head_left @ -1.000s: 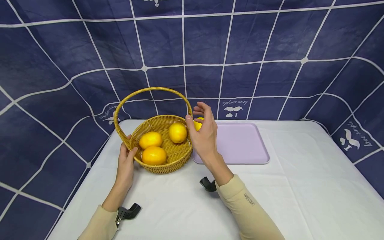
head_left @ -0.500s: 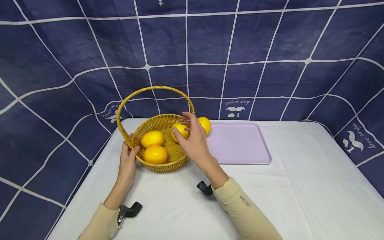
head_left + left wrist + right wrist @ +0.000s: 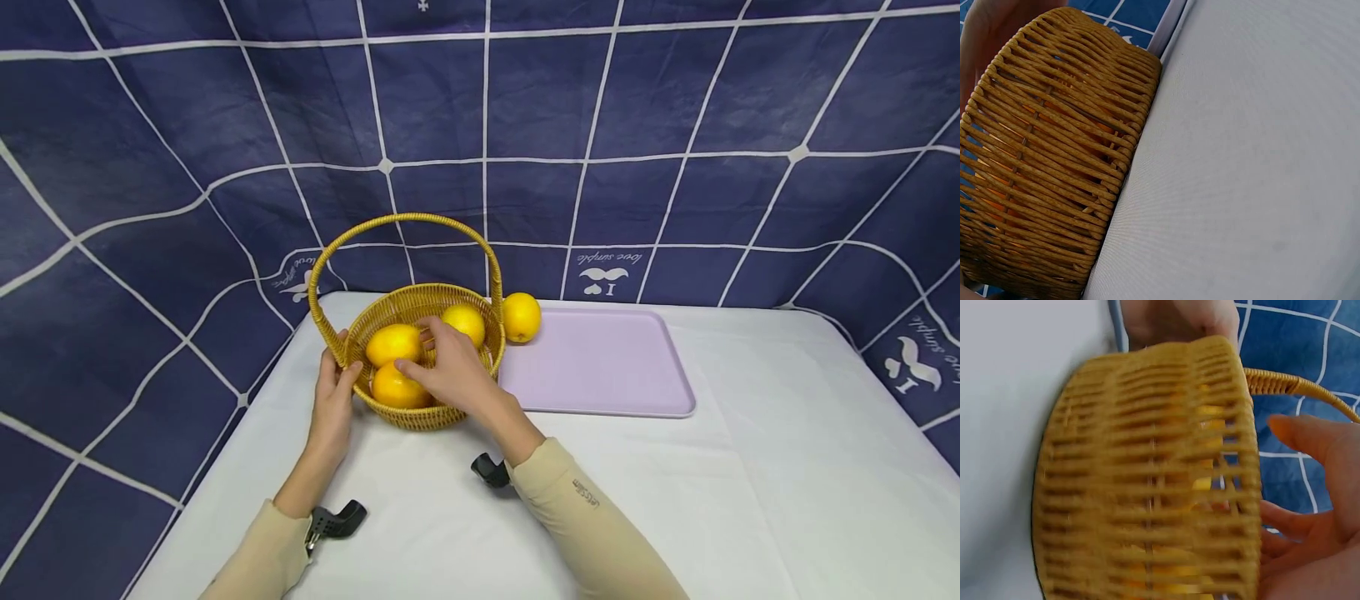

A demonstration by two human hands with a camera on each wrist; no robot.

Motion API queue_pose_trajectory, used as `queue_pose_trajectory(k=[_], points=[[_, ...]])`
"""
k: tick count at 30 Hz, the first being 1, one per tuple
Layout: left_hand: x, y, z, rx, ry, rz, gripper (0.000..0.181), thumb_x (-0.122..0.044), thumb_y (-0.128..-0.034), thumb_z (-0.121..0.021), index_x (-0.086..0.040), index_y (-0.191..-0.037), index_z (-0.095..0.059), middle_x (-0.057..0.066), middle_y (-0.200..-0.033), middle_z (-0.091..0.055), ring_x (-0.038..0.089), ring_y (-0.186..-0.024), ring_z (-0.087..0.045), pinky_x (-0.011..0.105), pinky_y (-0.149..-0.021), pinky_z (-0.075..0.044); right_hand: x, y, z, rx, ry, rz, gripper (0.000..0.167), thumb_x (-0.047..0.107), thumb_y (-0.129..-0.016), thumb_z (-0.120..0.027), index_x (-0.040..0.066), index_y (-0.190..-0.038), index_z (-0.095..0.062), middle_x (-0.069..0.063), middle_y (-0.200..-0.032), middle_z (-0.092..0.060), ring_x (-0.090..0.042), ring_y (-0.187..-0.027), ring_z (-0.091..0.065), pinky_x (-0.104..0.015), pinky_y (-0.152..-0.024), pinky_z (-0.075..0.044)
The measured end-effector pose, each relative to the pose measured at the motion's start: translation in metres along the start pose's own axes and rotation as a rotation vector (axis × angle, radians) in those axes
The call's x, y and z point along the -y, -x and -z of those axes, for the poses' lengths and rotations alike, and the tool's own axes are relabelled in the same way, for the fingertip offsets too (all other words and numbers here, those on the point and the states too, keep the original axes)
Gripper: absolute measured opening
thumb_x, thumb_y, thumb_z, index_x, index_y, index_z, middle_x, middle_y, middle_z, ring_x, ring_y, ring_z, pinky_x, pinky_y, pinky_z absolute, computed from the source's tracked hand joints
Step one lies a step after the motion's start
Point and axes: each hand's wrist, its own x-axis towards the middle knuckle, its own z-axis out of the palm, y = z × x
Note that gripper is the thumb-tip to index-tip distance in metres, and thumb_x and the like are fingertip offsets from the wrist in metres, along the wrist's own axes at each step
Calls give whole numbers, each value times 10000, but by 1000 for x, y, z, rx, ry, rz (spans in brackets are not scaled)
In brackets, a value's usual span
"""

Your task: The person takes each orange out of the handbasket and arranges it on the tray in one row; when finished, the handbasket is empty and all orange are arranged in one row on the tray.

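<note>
A woven wicker basket [image 3: 420, 417] with a tall hoop handle stands at the left of the table. My left hand [image 3: 330, 408] grips its left rim, thumb over the edge. Inside lie a front orange [image 3: 397, 387], a left orange [image 3: 393, 343] and a back right orange [image 3: 465, 323]. My right hand [image 3: 457, 371] reaches over the basket's right side, thumb and fingers spread above the front and left oranges. Whether its fingertips touch them I cannot tell. In the right wrist view, the woven wall hides most of the fruit.
A lilac tray [image 3: 600, 367] lies right of the basket, with one orange [image 3: 521, 317] at its back left corner. White cloth [image 3: 787, 483] covers the table. A blue checked curtain [image 3: 555, 108] hangs behind.
My right hand has moved left, from beside the orange on the tray to over the oranges in the basket. The left hand keeps its grip on the rim.
</note>
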Motion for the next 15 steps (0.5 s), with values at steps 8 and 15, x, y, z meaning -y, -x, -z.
queue_pose_trajectory(k=[8, 15], points=[[-2, 2, -1, 8, -10, 3, 607, -193, -1133, -416, -226, -1696, -190, -48, -1734, -271, 158, -1576, -288, 387, -1326, -180, 0, -5, -13, 109, 127, 13, 444, 351, -901, -848, 71, -1218, -713, -27, -1135, -731, -160, -1029, -652, -266, -934, -543], [-1, 1, -1, 4, -6, 0, 607, -182, -1131, -419, -224, -1694, -196, -39, -1735, -266, 152, -1577, -280, 378, -1326, -176, 2, -11, -15, 245, 239, 3, 604, 424, -872, -866, 95, -1334, -660, -31, -1240, -719, -178, -1129, -639, -309, -994, -532]])
